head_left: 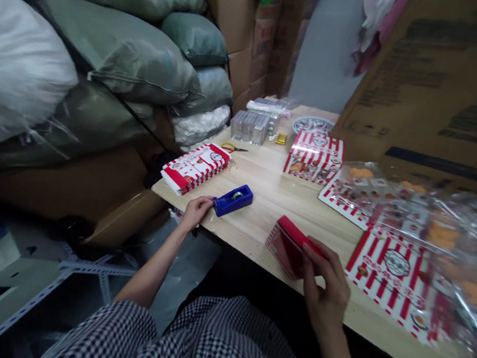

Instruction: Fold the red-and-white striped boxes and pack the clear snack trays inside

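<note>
My left hand [198, 211] is pinched closed at the cutting end of a blue tape dispenser [233, 201], on the tape's end; the strip itself is too fine to make out. A clear roll sits inside the dispenser, near the table's front edge. In my right hand [327, 281] is a small red carton [291, 243] with a striped side, tilted over the front edge. Thumb and fingers grip its right end and hide that part. Left of the dispenser lies a stack of flat red-and-white striped cartons [197, 167].
Yellow-handled scissors [230, 147] lie behind the stack. Clear plastic boxes [249, 127], a gold packet [281, 139], a round basket [297, 121] and a striped box [314, 158] stand farther back. Plastic-wrapped packs [415, 216] cover the right side. Large sacks [119, 50] rise at left.
</note>
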Tool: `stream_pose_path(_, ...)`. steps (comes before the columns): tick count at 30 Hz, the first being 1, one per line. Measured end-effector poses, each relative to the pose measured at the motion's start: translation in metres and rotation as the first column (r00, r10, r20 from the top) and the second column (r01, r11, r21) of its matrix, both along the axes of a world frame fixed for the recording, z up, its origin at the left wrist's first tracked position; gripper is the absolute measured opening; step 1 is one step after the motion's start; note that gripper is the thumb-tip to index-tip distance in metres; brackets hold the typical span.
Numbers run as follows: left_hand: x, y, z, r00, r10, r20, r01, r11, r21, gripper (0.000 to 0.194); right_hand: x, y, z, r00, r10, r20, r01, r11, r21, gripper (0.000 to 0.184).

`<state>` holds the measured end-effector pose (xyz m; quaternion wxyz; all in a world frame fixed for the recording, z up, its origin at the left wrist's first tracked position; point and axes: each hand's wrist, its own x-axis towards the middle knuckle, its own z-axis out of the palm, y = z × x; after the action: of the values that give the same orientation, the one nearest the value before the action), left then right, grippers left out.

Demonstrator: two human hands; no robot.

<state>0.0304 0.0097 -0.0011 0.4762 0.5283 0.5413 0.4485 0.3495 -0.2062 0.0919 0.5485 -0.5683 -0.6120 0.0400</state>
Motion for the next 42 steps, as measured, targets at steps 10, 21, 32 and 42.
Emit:
stream_pose_path(10,0.092,-0.099,0.089,0.999,-0.017,0.03,0.012,0.986,0.164,0.028,-0.009,0.008,0.005,0.995,-0.035,-0.096,0.034,0.999,-0.006,0.02)
stream_pose_path(21,0.192,-0.144,0.121,0.815,-0.219,0.537,0.301,0.951,-0.069,0.09,-0.014,0.012,-0.006,0.979,-0.139,-0.15,0.143,0.99,0.019,0.031)
stream_pose_path(32,0.173,-0.094,0.107,0.855,-0.498,0.146,0.511,0.856,-0.073,0.07,0.002,0.015,0.007,1.0,0.0,-0.006,0.0,1.0,-0.014,0.048)
stream_pose_path(42,0.153,-0.128,0.139,0.794,-0.544,-0.271,0.608,0.696,0.382,0.03,0.011,-0.048,0.001,0.671,-0.259,-0.694,0.152,0.965,-0.214,0.061)
